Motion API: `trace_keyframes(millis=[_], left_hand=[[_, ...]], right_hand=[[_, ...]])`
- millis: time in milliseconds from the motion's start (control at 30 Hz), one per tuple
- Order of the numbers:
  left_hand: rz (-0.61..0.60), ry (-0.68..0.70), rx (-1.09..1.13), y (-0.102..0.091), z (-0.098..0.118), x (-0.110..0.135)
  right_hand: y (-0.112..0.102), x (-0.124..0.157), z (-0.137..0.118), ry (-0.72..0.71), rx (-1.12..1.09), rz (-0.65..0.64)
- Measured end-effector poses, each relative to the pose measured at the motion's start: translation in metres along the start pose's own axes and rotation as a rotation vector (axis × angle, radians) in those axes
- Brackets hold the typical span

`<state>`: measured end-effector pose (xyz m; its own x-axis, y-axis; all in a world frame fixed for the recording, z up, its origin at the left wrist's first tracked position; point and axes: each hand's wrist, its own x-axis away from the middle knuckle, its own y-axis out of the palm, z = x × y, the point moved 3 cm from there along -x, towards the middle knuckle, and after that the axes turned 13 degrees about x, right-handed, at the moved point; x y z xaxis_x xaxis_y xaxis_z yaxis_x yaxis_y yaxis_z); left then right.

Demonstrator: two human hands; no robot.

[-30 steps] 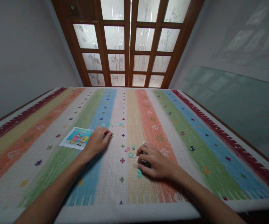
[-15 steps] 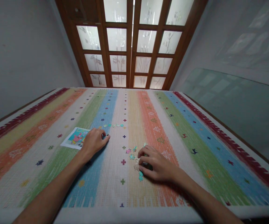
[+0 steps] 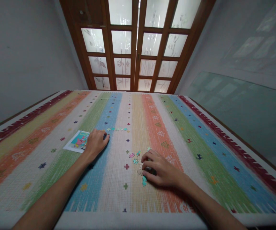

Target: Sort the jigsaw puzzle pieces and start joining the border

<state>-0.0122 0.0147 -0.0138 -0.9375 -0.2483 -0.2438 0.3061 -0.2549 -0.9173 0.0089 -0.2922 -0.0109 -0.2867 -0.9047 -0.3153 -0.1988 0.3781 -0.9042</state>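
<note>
My left hand rests on the striped cloth with its fingers curled, pinching a small dark puzzle piece at the fingertips. It lies over the right edge of a cartoon reference picture. A short row of joined teal pieces sits just beyond it. My right hand lies curled over a small heap of loose puzzle pieces, its fingers closed on pieces underneath that I can only partly see. One teal piece lies at its near side.
The cloth covers a large table with a white front edge. A wooden door with frosted glass panes stands behind the table. A glass sheet leans along the right wall.
My left hand has slid slightly left and farther over the picture. My right hand has stayed on the heap. The camera has tilted a little.
</note>
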Motion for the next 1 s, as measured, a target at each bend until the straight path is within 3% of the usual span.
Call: trace_keyframes(millis=[433, 533, 600, 667, 800, 867, 1000], left_hand=[[0.073, 0.0, 0.036, -0.001, -0.004, -0.003], [0.175, 0.107, 0.15, -0.008, 0.005, 0.001], [0.194, 0.262, 0.274, -0.011, 0.02, 0.009], [0.097, 0.458, 0.394, -0.01, 0.041, 0.022], [-0.239, 0.776, 0.495, 0.001, 0.085, 0.055], [-0.321, 0.831, 0.479, 0.006, 0.098, 0.068], [-0.347, 0.818, 0.431, 0.014, 0.107, 0.078]], right_hand=[[-0.003, 0.0, 0.002, -0.006, -0.033, -0.013], [-0.007, -0.001, 0.004, -0.002, -0.055, 0.018], [-0.007, 0.0, 0.004, -0.003, -0.062, 0.023], [-0.006, 0.001, 0.004, -0.004, -0.066, 0.008], [-0.003, 0.003, 0.006, -0.001, -0.056, -0.003], [-0.003, 0.004, 0.008, 0.005, -0.047, 0.004], [-0.006, 0.004, 0.012, 0.024, -0.042, -0.004]])
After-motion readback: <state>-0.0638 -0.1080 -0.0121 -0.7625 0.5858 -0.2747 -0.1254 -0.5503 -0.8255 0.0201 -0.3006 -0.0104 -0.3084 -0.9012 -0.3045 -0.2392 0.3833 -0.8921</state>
